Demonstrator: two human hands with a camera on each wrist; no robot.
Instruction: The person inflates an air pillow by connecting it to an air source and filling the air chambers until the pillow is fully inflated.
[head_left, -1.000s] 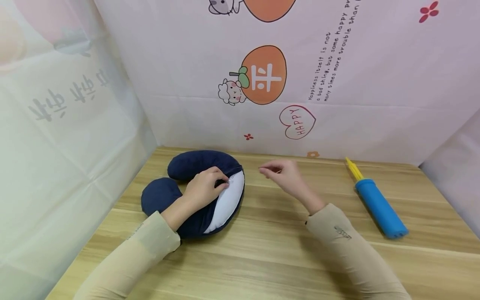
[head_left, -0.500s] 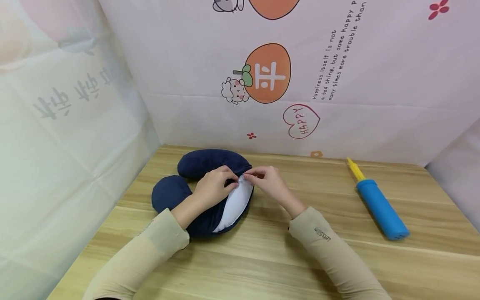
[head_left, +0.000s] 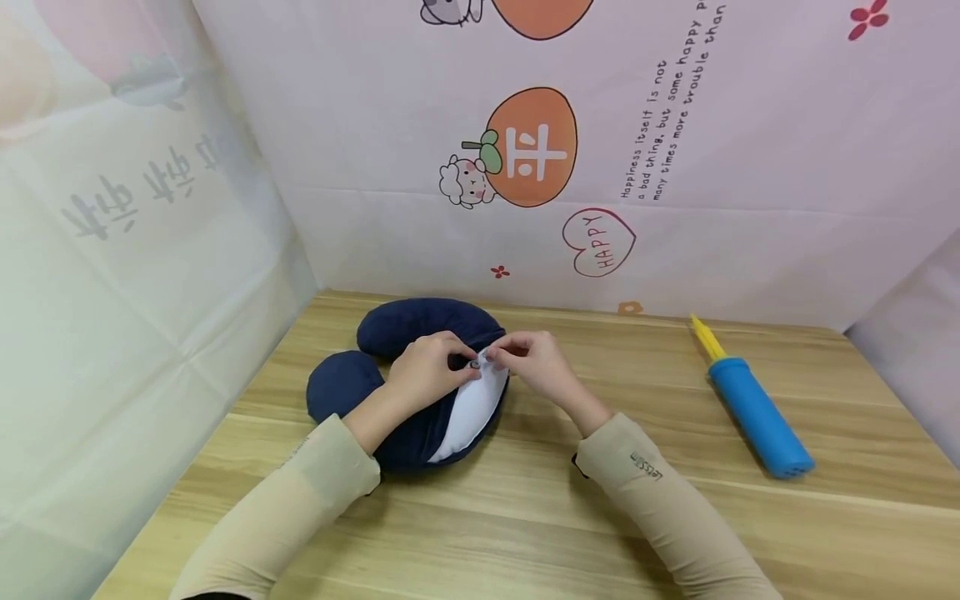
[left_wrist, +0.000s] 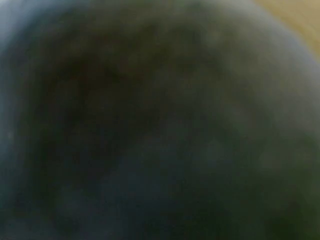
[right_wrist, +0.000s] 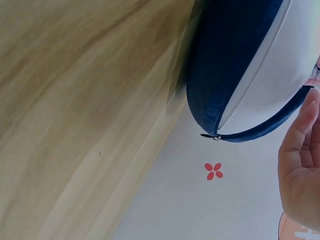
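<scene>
A navy U-shaped neck pillow (head_left: pixel 427 321) lies on the table with its cover unzipped, so the white inner bladder (head_left: pixel 468 417) shows. My left hand (head_left: pixel 423 371) lies over the pillow, thumb and fingertips pinching the small clear valve (head_left: pixel 482 358) at the bladder's upper part. From the right, my right hand (head_left: pixel 543 367) pinches at the same valve with thumb and forefinger. The fingertips partly cover the valve, and I cannot tell whether it is plugged. In the right wrist view the zipper pull (right_wrist: pixel 216 137) sits at the opening's end. The left wrist view is dark and blurred.
A blue hand pump (head_left: pixel 761 417) with a yellow nozzle (head_left: pixel 707 335) lies at the right on the wooden table (head_left: pixel 480 542). A printed white cloth (head_left: pixel 397 225) hangs along the back edge and continues at both sides.
My right hand has come left from over the bare table to the valve and now pinches there. My left hand has stayed on the pillow; its fingertips have shifted slightly.
</scene>
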